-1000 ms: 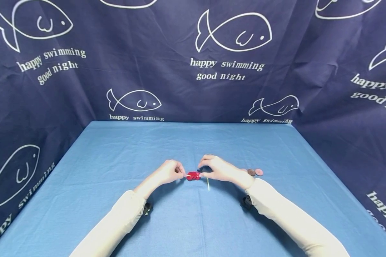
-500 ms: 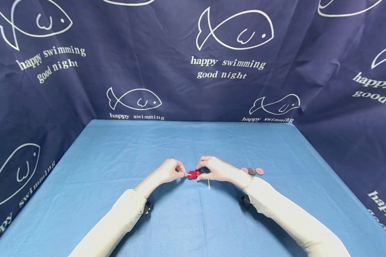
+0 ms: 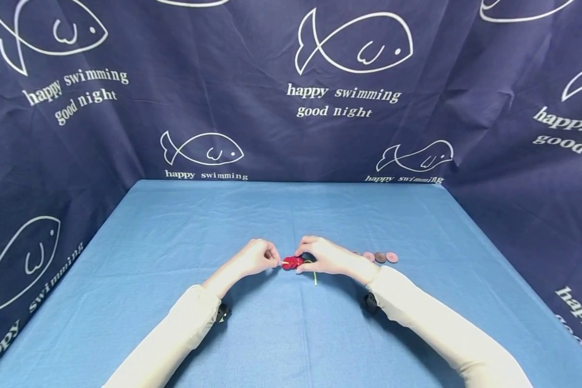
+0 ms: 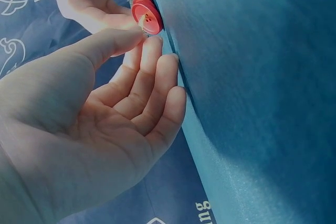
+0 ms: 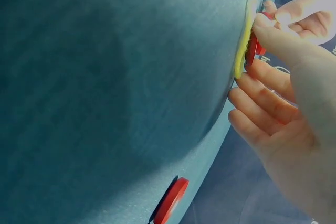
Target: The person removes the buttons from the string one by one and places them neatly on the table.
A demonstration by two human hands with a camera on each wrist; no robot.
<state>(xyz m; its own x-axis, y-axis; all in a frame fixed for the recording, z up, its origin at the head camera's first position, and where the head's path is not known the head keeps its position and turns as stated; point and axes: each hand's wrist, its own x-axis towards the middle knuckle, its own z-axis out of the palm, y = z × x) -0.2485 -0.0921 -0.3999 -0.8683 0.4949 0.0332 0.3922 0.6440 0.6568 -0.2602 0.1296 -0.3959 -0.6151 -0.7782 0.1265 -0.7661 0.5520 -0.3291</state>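
- The left hand [image 3: 259, 256] pinches the pale end of a strand [image 4: 142, 22] between thumb and fingertip, close against the nearest red button; its other fingers are loosely bent, with nothing in them.
- The right hand [image 3: 325, 256] has thumb and finger on opposite edges of the red buttons [image 3: 292, 263], the gap between them narrow and filled by the buttons.
- The red buttons sit between the two hands, overlapping in a short row. Whether they rest on the counter [image 3: 199, 215] or are held just above it, I cannot tell.
- The strand's yellow length comes out on the right hand's side, its free end lying below that hand, towards the person.
- Off to the right of the right hand, beyond its wrist, lie pink buttons [image 3: 392, 257] and a brown button [image 3: 380, 257], lined up and untouched; one more is partly hidden by the forearm.
- The step in hand looks like threading: the strand appears to run through the red buttons.
- The next move probably calls for a firm left pinch on the short end while the right hand steadies or slides the buttons along.
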